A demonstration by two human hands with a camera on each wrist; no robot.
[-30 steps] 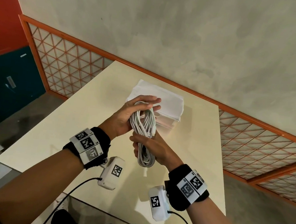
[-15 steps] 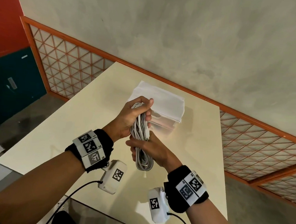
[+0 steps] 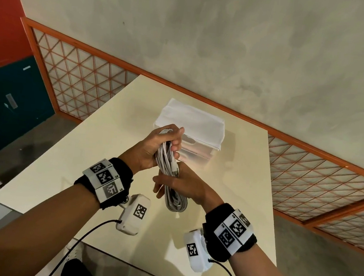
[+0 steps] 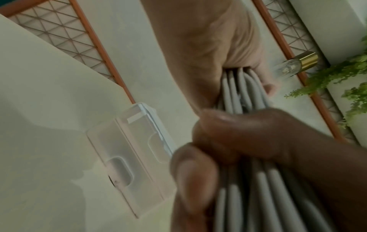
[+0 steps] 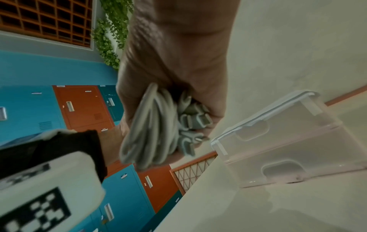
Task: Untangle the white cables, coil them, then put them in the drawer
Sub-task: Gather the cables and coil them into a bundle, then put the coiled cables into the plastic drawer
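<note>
Both hands grip the coiled white cables [image 3: 169, 172] above the table [image 3: 99, 152]: left hand [image 3: 153, 148] at top, right hand [image 3: 183, 184] lower; the coil's long axis is roughly upright, plugs probably facing the drawer [image 3: 200, 144].

Cream table [image 3: 89, 164], grey wall [image 3: 208, 40]

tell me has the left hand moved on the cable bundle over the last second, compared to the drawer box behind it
Yes. The left hand has curled tighter round the top of the white cables; its fingers no longer stretch across the drawer box top.
</note>
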